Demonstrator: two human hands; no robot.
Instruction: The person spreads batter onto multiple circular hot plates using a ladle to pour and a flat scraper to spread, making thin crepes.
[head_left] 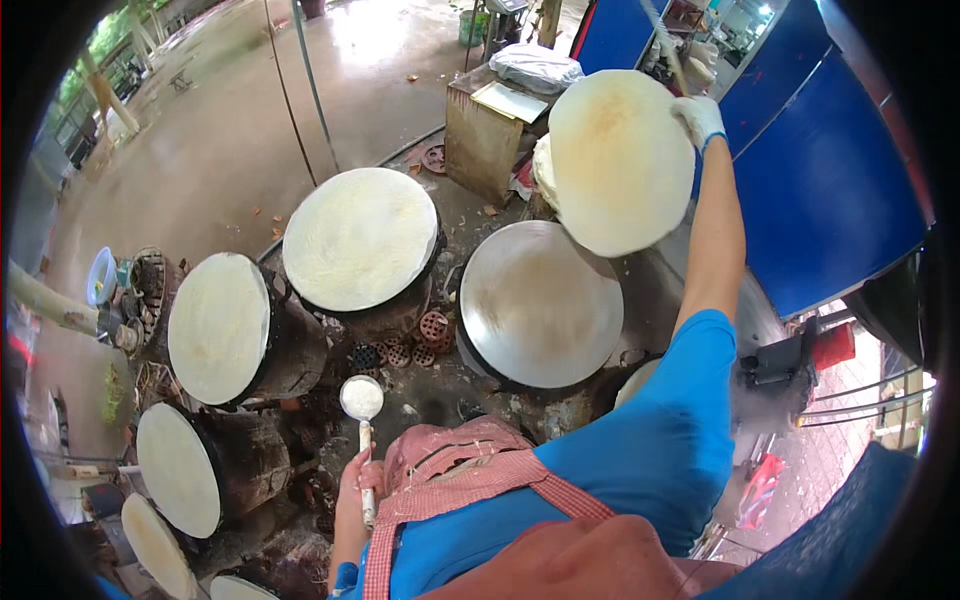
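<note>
My right hand [699, 120], in a white glove, is stretched out far to the right and closed on the edge of a large, round, thin pancake [622, 165]. The pancake hangs beside a stack of pale pancakes [544, 172] and partly covers it. Below it is a bare round griddle [540, 300], browned in its middle. In front of my apron, my left hand [362, 478] grips the light handle of a ladle [361, 398] with something white in its bowl. Other griddles curve round to the left, bearing a pale pancake [360, 238], another pancake [218, 328] and a third pancake [178, 470].
More griddles [158, 548] continue at the lower left. Perforated coal briquettes [434, 328] lie on the ground between the stoves. A wooden box [482, 150] carries a white bag [536, 67]. Blue panels [830, 190] stand at the right, and a thin pole [316, 90] rises beyond the stoves.
</note>
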